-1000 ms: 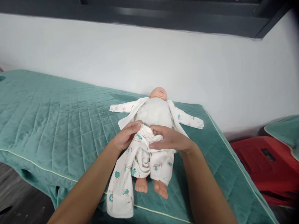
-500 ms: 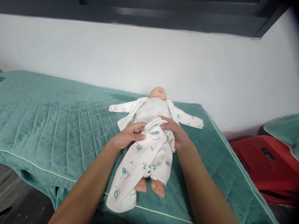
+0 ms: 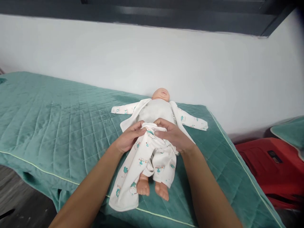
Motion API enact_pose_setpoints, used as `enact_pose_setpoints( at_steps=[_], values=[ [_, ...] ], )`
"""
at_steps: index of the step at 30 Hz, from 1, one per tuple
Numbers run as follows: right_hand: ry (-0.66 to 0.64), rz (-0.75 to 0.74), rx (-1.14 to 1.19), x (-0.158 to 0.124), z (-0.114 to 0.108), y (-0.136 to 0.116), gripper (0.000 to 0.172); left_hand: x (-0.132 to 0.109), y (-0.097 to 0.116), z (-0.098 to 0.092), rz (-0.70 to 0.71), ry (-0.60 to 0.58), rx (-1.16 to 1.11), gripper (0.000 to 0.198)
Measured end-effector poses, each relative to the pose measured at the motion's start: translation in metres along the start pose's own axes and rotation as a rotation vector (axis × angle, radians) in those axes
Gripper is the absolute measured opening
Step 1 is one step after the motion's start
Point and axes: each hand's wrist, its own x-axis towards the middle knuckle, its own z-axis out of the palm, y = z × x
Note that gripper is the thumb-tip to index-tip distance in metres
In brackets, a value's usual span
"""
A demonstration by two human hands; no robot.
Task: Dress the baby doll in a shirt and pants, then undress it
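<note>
A baby doll [image 3: 160, 94] lies on its back, head toward the wall and bare feet [image 3: 143, 186] toward me. An open white jacket [image 3: 192, 120] with teal prints covers its arms, over a plain pale torso [image 3: 155, 110]. Matching printed baby pants [image 3: 152, 147] lie over its lower body, and one long part spreads out left of the feet. My left hand [image 3: 130, 136] pinches the left of the pants' top edge between thumb and fingers. Opposite it, my right hand [image 3: 172, 134] grips the same bunched edge near the doll's belly. Fabric hides some fingertips.
A green quilted cover [image 3: 59, 126] with pale piping lies under the doll. Behind it rises a white wall [image 3: 142, 57] below a dark ledge [image 3: 166, 14]. A red plastic object [image 3: 266, 167] stands beyond the right edge, partly under green cloth [image 3: 291, 134].
My right hand has shifted left along the pants' top edge, closer to my left hand. The fabric has moved left, showing more of the doll's legs and the cuff above one foot.
</note>
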Motion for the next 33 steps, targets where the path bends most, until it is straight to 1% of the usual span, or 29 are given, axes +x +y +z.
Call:
enact_pose_setpoints(
  at_steps=[4,7,9,11,14,16,18,20,22,26,27,29,31,33],
  values=[
    [-0.045,0.06,-0.22,0.0,0.003,-0.007,0.038,0.0,0.001,0.002,0.007,0.041,-0.088,0.028],
    [-0.052,0.088,-0.267,-0.002,0.005,-0.008,0.037,0.0,0.002,0.002,-0.006,0.046,-0.112,0.029],
    [-0.035,0.088,-0.176,-0.003,0.005,-0.005,0.034,0.0,0.002,0.001,-0.01,0.036,-0.115,0.028],
    [-0.001,0.079,-0.005,-0.003,0.003,0.0,0.031,0.0,0.002,0.0,-0.011,0.011,-0.1,0.03],
    [0.054,0.046,0.23,-0.002,-0.001,0.006,0.028,0.0,0.002,-0.002,-0.026,-0.074,-0.023,0.038],
    [0.079,0.021,0.309,-0.001,-0.002,0.008,0.027,0.0,0.003,-0.003,-0.057,-0.136,0.061,0.044],
    [0.079,0.01,0.33,-0.001,-0.001,0.006,0.026,0.0,0.004,-0.004,-0.088,-0.167,0.142,0.044],
    [0.064,0.026,0.292,-0.002,0.002,0.004,0.025,0.0,0.004,-0.005,-0.105,-0.164,0.186,0.041],
    [0.052,0.055,0.202,-0.003,0.005,0.001,0.024,0.0,0.003,-0.005,-0.102,-0.144,0.191,0.038],
    [0.087,0.081,-0.098,-0.004,0.008,-0.004,0.025,0.001,0.001,-0.004,-0.022,-0.034,0.153,0.031],
    [0.078,0.084,-0.171,-0.003,0.008,-0.006,0.027,0.001,0.0,-0.004,-0.01,-0.011,0.143,0.029],
    [0.008,0.077,-0.263,-0.002,0.01,-0.009,0.033,0.001,-0.001,-0.003,0.002,0.012,0.126,0.028],
    [-0.087,0.059,-0.296,-0.002,0.012,-0.011,0.041,0.001,-0.001,-0.003,0.019,0.025,0.114,0.029],
    [-0.128,0.057,-0.299,-0.002,0.014,-0.011,0.043,0.002,-0.002,-0.003,0.039,0.036,0.11,0.03]
  ],
)
